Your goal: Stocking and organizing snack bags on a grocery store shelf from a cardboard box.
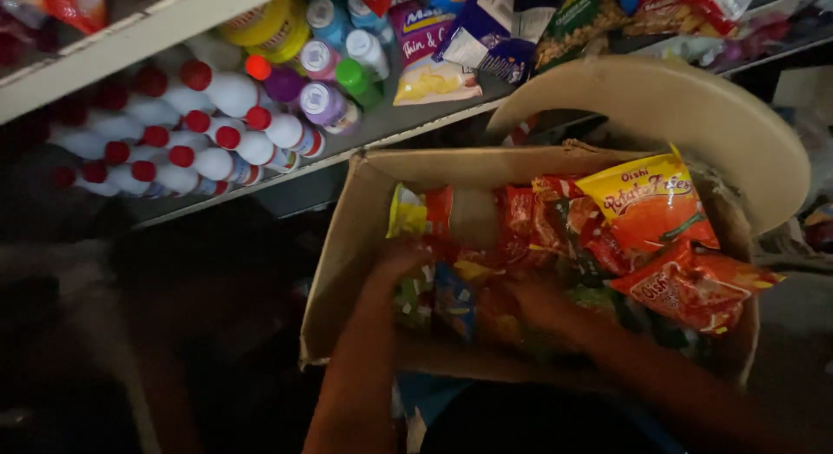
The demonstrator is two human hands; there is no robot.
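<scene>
An open cardboard box (347, 237) in front of me is full of snack packets, mostly red, orange and yellow. A yellow and orange packet (646, 202) stands at its far right, and an orange one (694, 285) lies beside it. My left hand (399, 263) reaches into the box's left side among yellow and red packets (416, 213). At the middle of the box my right hand (538, 302) is down among the packets. Both hands are blurred and dim, so I cannot make out what the fingers grip.
A shelf (408, 124) behind the box holds several white bottles with red caps (217, 141), purple and green-capped bottles (325, 102) and bagged snacks (425, 46). A round beige stool seat (694, 115) sits behind the box at right. The floor at left is dark.
</scene>
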